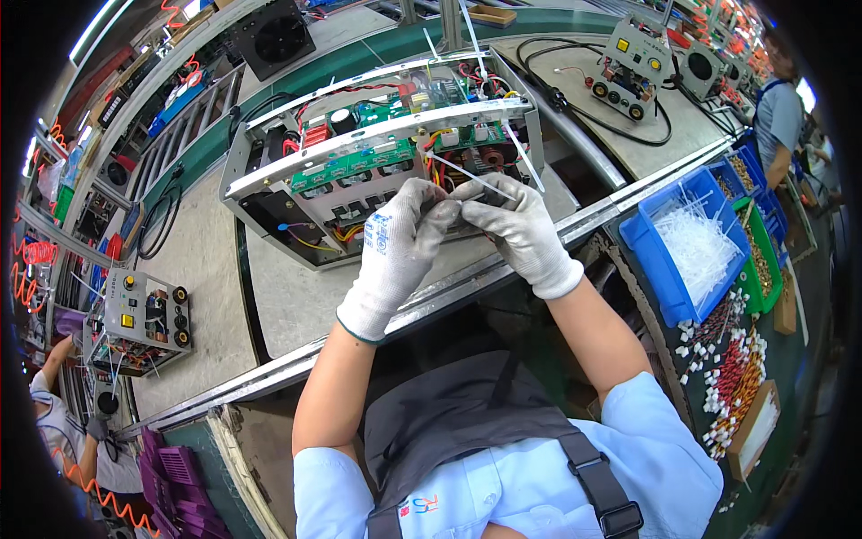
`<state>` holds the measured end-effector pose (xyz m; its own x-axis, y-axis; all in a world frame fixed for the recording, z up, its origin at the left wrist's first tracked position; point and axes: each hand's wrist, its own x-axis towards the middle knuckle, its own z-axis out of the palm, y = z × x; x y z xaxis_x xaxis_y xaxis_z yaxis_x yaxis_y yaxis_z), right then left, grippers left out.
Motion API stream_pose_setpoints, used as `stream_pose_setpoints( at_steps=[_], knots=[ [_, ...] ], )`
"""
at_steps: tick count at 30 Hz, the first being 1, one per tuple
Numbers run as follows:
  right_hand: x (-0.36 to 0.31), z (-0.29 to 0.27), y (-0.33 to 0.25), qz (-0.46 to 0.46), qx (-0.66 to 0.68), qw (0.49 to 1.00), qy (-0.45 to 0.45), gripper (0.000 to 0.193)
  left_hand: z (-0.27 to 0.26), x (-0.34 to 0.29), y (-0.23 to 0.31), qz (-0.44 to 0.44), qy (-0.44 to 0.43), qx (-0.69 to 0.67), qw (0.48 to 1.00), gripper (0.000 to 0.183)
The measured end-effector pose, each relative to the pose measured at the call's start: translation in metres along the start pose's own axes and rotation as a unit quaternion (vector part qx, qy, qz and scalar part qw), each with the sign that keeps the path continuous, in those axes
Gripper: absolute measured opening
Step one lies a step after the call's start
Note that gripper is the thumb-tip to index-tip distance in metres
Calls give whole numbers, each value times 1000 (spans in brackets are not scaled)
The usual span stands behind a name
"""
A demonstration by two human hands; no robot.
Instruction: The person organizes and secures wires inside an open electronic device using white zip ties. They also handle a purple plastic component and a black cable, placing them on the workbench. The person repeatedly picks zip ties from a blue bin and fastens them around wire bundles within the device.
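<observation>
An open metal chassis (449, 119) with green circuit boards (359, 167), coloured wires (442, 141) and components lies on the bench before me. Both my hands wear white knitted gloves with greyed fingertips. At the chassis's near side, my left hand (401, 247) and my right hand (518, 232) meet, fingers pinched together. What lies between the fingertips is hidden. A thin white cable tie (474, 175) slants from the wires down across my right fingers; whether they grip it I cannot tell. Another white cable tie (524, 157) sticks out at the chassis's right end.
On the right stands a blue bin (639, 235) of loose white cable ties, beside a green bin (752, 216) of small brass-coloured parts. Bundles of connector wires (738, 382) lie nearer. Similar units stand left (144, 310) and far right (628, 67). Other people work at both sides.
</observation>
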<state>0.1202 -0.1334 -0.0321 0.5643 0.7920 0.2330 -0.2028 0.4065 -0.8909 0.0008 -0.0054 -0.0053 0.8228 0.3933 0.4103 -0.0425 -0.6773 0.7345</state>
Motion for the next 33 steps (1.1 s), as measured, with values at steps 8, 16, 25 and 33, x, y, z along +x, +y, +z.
stream_pose_setpoints(
  at_steps=[8,16,25,33],
  knots=[
    [-22,16,17,-216,-101,970,55,15,23,-1,-18,-9,120,-64,991,26],
    [-29,33,5,-137,-81,987,25,14,41,-5,-37,33,219,-51,974,27],
    [-36,41,13,93,351,932,18,10,45,12,-34,15,185,66,980,15],
    [-25,22,12,45,227,972,46,9,30,10,-24,68,99,293,949,16]
  ],
)
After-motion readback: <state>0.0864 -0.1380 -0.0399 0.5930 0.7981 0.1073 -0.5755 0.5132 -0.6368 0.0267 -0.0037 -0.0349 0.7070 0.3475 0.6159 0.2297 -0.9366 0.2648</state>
